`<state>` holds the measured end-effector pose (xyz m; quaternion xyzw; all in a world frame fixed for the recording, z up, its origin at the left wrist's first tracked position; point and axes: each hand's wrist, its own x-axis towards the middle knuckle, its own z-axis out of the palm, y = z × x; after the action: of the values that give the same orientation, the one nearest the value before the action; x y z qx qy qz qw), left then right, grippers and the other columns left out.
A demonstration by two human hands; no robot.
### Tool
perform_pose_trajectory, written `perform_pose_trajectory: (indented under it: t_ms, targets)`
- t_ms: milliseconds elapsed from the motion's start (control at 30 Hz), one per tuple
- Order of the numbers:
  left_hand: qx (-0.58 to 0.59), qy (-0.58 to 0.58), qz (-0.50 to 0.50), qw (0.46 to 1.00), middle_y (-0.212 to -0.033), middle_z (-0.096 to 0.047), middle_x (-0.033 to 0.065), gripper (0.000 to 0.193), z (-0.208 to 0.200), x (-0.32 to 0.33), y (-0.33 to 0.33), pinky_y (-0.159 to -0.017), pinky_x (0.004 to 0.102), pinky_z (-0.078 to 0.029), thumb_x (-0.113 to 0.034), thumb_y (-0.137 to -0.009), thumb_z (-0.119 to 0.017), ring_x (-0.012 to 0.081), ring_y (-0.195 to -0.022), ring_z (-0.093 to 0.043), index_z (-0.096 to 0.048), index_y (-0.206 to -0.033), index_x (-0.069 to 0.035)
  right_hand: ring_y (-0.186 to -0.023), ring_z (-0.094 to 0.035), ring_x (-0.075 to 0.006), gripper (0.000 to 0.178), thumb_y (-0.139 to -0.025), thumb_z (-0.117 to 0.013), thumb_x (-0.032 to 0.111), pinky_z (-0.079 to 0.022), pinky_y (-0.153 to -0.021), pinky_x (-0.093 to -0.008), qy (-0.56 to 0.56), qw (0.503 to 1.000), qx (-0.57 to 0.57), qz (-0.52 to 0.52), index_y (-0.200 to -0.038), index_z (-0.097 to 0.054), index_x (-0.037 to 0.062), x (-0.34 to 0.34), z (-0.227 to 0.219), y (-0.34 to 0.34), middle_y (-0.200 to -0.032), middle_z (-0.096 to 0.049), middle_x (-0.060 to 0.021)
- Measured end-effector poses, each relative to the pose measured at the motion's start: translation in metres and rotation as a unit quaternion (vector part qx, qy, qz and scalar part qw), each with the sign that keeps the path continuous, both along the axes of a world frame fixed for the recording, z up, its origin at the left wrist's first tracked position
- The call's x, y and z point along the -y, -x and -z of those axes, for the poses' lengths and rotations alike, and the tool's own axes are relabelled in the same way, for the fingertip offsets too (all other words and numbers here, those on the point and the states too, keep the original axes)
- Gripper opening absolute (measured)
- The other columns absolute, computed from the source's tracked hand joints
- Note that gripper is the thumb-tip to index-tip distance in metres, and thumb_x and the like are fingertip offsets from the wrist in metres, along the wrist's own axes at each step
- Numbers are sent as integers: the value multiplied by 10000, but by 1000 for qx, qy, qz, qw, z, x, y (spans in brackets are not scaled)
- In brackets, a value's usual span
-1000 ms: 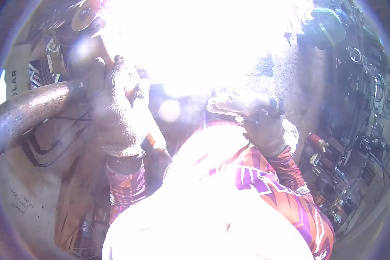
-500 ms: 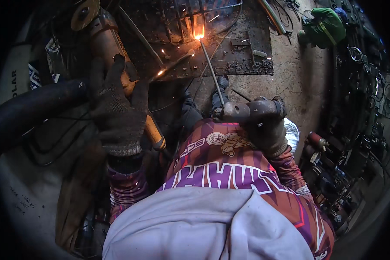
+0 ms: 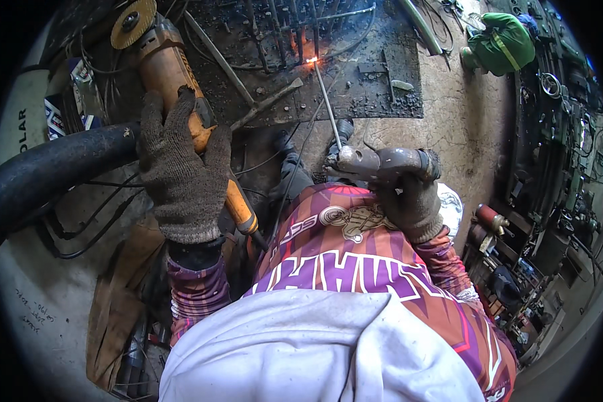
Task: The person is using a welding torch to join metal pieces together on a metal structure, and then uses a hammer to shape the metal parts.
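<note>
2 gloved hands here. Right hand (image 3: 412, 201) is wrapped round a welding holder (image 3: 358, 161) on the near side of the metal sheet (image 3: 355, 90), its rod (image 3: 328, 107) reaching over the sheet, tip glowing by some upright bars (image 3: 297, 30). Left hand (image 3: 187, 167) is splayed over an orange grinder (image 3: 171, 70), toward the sheet's left; can't tell if it's actually squeezing.

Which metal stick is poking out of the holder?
The thin, straight rod whose far end reaches the orange glow; its near end sits in the holder the right hand grips. The long grey bar to its left has no holder.
</note>
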<state>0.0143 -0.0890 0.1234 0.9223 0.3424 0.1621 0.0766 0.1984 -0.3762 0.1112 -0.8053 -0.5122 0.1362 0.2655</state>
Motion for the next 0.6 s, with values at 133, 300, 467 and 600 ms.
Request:
perform_pose_trajectory:
  t_ms: [133,300,467,600]
  targets:
    - [8,1,9,1000,-1448,-487,254,631,0,0,0,-1062,489,-497,-254,-761,-873,413,-1287,-551,-649,-1324,-78,-888,-685,-321,273,-799,-756,29,-591,-654,-357,-19,1000,5,-10,-1055,-666,53,-7,-3,0,-1114,-664,-161]
    - [63,8,58,996,-1341,-611,260,550,-1,-4,-1,-1071,471,-469,-153,-846,-798,396,-1328,-540,-618,-1350,-27,-907,-656,-263,222,-823,-706,198,-515,-814,-440,24,989,148,-6,-1042,-729,168,-3,1,3,-1086,-695,-43]
    - [52,34,30,998,-1398,-559,269,555,-11,3,-2,-1088,458,-464,-147,-847,-799,394,-1318,-544,-606,-1350,-14,-861,-679,-311,266,-844,-691,172,-541,-779,-435,10,965,254,-58,-1107,-717,137,-14,-6,4,-1025,-706,-86]
    - [70,83,25,994,-1455,-480,269,599,3,0,-4,-1071,478,-475,-213,-800,-846,430,-1319,-520,-627,-1328,-36,-834,-615,-352,331,-779,-765,210,-469,-799,-469,-2,997,76,6,-1075,-671,97,9,9,5,-935,-647,-104]
